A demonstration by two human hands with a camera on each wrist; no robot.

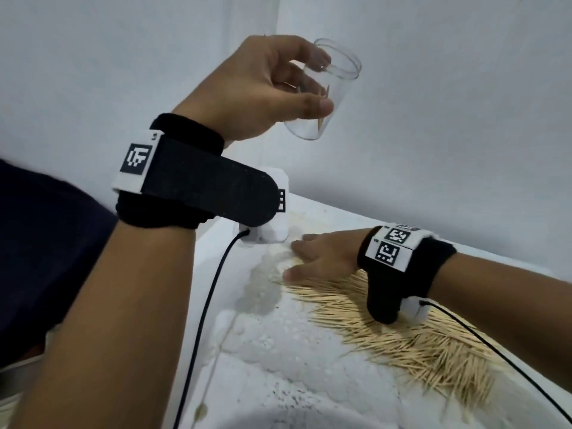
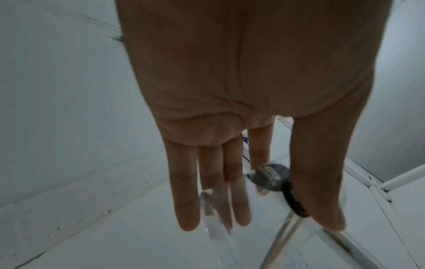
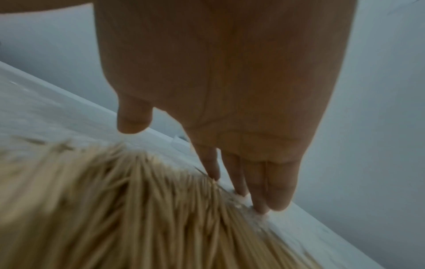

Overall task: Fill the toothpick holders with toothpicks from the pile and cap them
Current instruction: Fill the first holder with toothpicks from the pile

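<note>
Nearest the head camera, the person's left forearm rises up the middle of the view, wrapped in a black wrist strap (image 1: pixel 185 187) with a white coded tag and a thin black cable trailing down. Behind everything stand pale walls (image 1: pixel 448 103) that meet in a corner. Below them a white tabletop (image 1: pixel 278 351) with a rough, pitted surface runs along the wall.

Spread over the tabletop, reaching its far edge by the wall, lies a big heap of pale wooden toothpicks (image 1: pixel 418 345), fanned out and crossing one another. The right hand (image 1: pixel 322 255) lies on the near end of that heap, fingers straight and together, holding nothing. In the right wrist view its fingertips (image 3: pixel 260 207) touch down just where the toothpicks meet the far edge of the tabletop.

The left hand (image 1: pixel 263 88) is lifted well above the tabletop. Its fingers and thumb curl around a clear plastic toothpick holder (image 1: pixel 328 91), tilted with its open mouth toward the wall corner. The holder has no cap on. Something thin and pale shows inside it near the bottom, perhaps a toothpick or two; I cannot tell for sure.
</note>
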